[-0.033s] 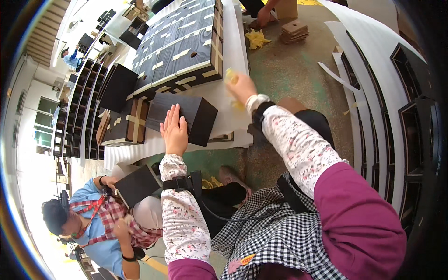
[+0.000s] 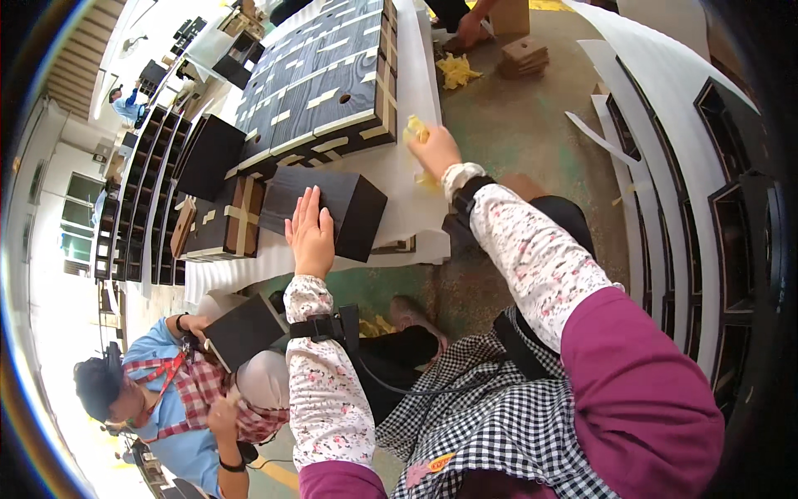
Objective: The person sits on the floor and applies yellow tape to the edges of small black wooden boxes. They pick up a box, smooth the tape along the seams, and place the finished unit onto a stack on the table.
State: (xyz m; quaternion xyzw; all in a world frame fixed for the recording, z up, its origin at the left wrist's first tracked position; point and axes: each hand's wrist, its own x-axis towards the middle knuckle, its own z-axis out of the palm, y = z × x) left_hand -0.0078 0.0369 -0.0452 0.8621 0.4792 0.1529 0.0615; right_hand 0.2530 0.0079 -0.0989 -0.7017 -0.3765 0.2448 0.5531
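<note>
My left hand (image 2: 310, 237) lies flat with outstretched fingers on a black wood-grain box (image 2: 363, 218) near the front of the white-covered work surface. To the right of that box, my right hand (image 2: 435, 155) is raised, its fingers closed round crumpled yellow tape (image 2: 415, 130), part of which hangs below the fist. A second dark box (image 2: 218, 223), with pale tape strips on its edges, stands just left of the first.
Behind are stacked dark panels (image 2: 332, 91) joined with tape strips. At left, a co-worker (image 2: 179, 378) holds a black box (image 2: 247, 333). Brown pieces (image 2: 524, 56) and a yellow tape heap (image 2: 456, 71) lie beyond; black frames (image 2: 736, 224) line the right.
My right hand has shifted slightly to the right with the yellow tape. My left hand stays on the box. The co-worker's lower hand has moved a little.
</note>
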